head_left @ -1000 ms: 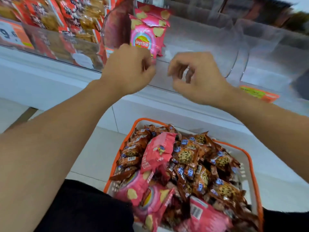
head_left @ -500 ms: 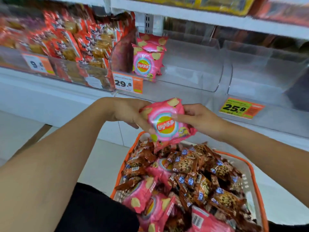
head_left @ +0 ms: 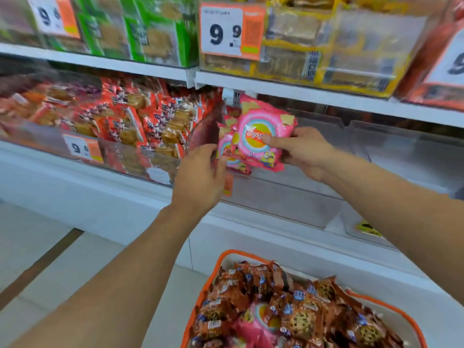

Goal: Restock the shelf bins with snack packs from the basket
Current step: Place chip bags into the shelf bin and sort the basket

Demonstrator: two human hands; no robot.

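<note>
Pink chip pack [head_left: 263,136] pinched upright in your right hand [head_left: 305,151], frame centre; clear bin [head_left: 288,197] directly behind; left hand [head_left: 200,177] loosely curled, steadying stacked packs [head_left: 227,146].

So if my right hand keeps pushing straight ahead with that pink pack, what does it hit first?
Probably the pink chip packs already standing in the clear bin, just behind and left of the pack that your right hand holds. Depth is hard to judge.

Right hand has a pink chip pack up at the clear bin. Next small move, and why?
Probably ease the pink chip pack forward into the clear bin and let go. The right hand pinches it in front of the pink packs already standing there, which the left hand touches from the left. The basket still holds more.
</note>
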